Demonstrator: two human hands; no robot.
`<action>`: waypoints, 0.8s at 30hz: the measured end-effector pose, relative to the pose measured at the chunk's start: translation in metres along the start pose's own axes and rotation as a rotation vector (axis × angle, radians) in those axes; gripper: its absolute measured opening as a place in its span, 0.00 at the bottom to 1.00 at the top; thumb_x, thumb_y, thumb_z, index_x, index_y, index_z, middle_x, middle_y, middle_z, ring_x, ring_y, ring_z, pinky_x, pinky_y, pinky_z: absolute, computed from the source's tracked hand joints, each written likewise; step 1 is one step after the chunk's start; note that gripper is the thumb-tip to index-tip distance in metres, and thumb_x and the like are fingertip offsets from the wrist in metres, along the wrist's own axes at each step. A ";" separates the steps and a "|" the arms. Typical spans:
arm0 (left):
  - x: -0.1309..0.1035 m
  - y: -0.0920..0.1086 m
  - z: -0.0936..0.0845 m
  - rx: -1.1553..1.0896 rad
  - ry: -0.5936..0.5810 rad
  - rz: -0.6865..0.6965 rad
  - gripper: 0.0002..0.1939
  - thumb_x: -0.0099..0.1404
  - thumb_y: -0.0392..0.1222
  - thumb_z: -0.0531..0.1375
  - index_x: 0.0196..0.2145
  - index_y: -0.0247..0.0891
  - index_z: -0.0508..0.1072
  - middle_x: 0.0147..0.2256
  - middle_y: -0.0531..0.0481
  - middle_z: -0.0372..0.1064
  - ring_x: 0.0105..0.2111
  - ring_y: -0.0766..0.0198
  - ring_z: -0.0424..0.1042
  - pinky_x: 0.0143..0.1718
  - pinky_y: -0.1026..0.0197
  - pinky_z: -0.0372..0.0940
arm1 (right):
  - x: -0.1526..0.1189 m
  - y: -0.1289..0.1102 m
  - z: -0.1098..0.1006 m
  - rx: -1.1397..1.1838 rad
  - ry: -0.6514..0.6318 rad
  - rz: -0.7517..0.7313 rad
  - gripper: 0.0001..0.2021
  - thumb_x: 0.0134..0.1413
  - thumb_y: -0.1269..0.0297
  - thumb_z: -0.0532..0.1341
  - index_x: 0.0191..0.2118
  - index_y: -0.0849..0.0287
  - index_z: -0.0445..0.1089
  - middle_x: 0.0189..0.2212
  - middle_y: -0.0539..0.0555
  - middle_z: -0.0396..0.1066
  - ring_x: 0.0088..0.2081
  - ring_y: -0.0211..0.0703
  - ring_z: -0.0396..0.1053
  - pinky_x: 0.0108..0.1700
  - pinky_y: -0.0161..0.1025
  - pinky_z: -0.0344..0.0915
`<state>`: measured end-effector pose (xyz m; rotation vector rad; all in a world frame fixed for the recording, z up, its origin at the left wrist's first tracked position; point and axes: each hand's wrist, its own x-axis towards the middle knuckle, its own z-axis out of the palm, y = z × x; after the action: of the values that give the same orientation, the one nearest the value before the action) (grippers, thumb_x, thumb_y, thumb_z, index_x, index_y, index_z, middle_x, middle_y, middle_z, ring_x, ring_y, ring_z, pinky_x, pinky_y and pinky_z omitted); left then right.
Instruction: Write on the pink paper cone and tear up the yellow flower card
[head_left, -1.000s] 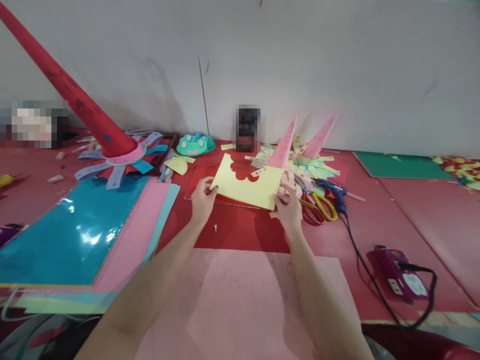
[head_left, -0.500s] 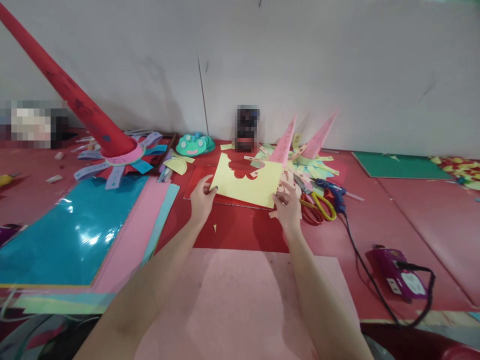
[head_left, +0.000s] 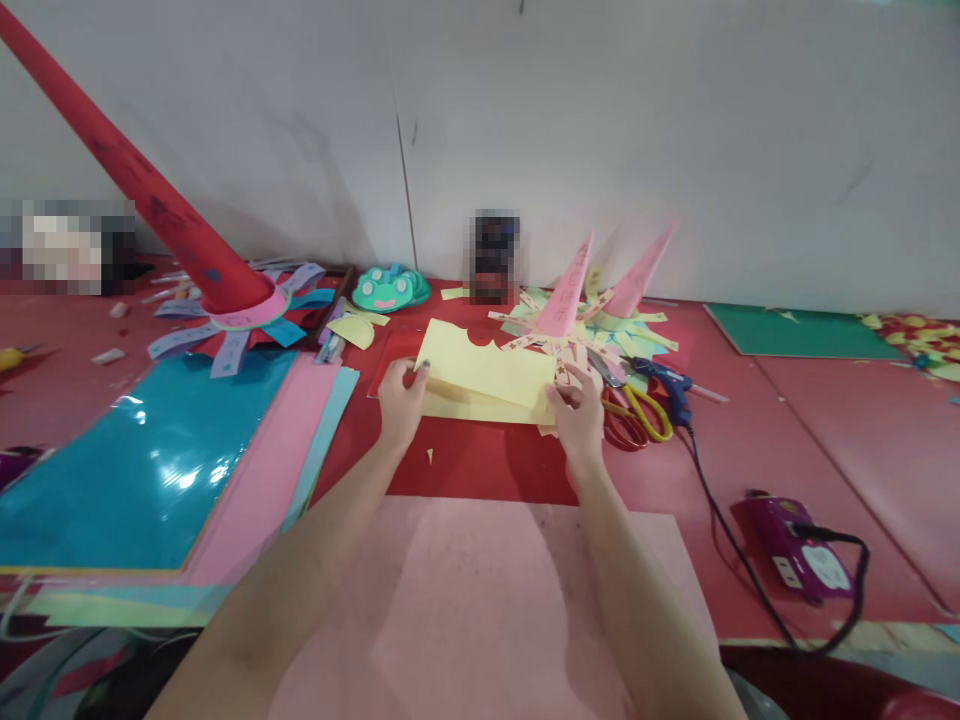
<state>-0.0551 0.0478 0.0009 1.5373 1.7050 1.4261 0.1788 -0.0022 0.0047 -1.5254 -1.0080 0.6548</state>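
Note:
A pale yellow paper (head_left: 487, 378) with a curved cut-out in its far edge is held between my hands. It looks folded or doubled, with a second yellow layer showing along the near side. My left hand (head_left: 403, 400) pinches its left edge, thumb on top. At the right edge, my right hand (head_left: 576, 408) grips the paper between thumb and fingers. Red sheets (head_left: 480, 460) lie beneath it on the table. Just right of my right hand are scissors with yellow handles (head_left: 649, 412) and a pair with red handles (head_left: 624, 425).
Pink paper cones (head_left: 570, 290) stand behind my right hand. A blue glue gun (head_left: 671, 385) and purple power strip (head_left: 802, 550) are at right. A tall red cone (head_left: 172, 210), blue sheets (head_left: 157, 460) and green frog cut-outs (head_left: 386, 290) are at left. A pink board (head_left: 480, 600) lies in front.
The far edge of the yellow paper has come down and nearer, and its cut-out shows less. A yellow layer now appears below it. Both hands have barely moved.

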 end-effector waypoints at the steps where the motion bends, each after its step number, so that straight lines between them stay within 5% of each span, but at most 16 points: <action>1: 0.000 0.000 0.000 -0.004 0.011 0.016 0.11 0.60 0.47 0.55 0.27 0.37 0.69 0.37 0.46 0.69 0.39 0.61 0.69 0.42 0.60 0.64 | 0.000 -0.001 0.000 0.000 0.005 0.012 0.24 0.45 0.57 0.61 0.50 0.57 0.63 0.25 0.49 0.70 0.33 0.40 0.68 0.39 0.41 0.65; 8: -0.001 0.009 -0.005 -0.226 -0.051 0.166 0.16 0.61 0.42 0.55 0.17 0.37 0.65 0.53 0.47 0.65 0.51 0.58 0.64 0.55 0.53 0.57 | -0.002 -0.011 0.000 0.014 0.000 0.069 0.20 0.45 0.56 0.60 0.45 0.58 0.68 0.24 0.49 0.68 0.29 0.38 0.66 0.34 0.37 0.63; 12: -0.004 0.017 -0.009 -0.370 -0.134 0.253 0.15 0.61 0.42 0.55 0.18 0.37 0.67 0.47 0.47 0.71 0.52 0.57 0.65 0.55 0.51 0.57 | 0.000 -0.008 -0.001 0.109 -0.044 0.146 0.18 0.42 0.51 0.62 0.38 0.58 0.70 0.26 0.50 0.70 0.28 0.38 0.67 0.30 0.35 0.63; 18: 0.003 0.013 -0.008 -0.654 -0.027 -0.056 0.11 0.57 0.47 0.59 0.30 0.37 0.76 0.37 0.47 0.75 0.42 0.57 0.72 0.49 0.53 0.64 | 0.008 -0.003 -0.006 0.288 -0.059 0.265 0.18 0.34 0.51 0.66 0.32 0.58 0.72 0.30 0.51 0.74 0.32 0.42 0.71 0.35 0.38 0.66; 24: 0.014 0.011 -0.010 -0.793 -0.046 -0.199 0.18 0.59 0.51 0.57 0.40 0.37 0.75 0.46 0.44 0.71 0.48 0.57 0.69 0.48 0.55 0.66 | 0.016 0.003 -0.018 0.333 -0.162 0.325 0.19 0.31 0.53 0.69 0.33 0.57 0.73 0.31 0.51 0.75 0.34 0.43 0.72 0.39 0.41 0.68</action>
<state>-0.0627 0.0546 0.0184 0.9220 1.0141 1.6520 0.2024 0.0023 0.0075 -1.3641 -0.7269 1.1318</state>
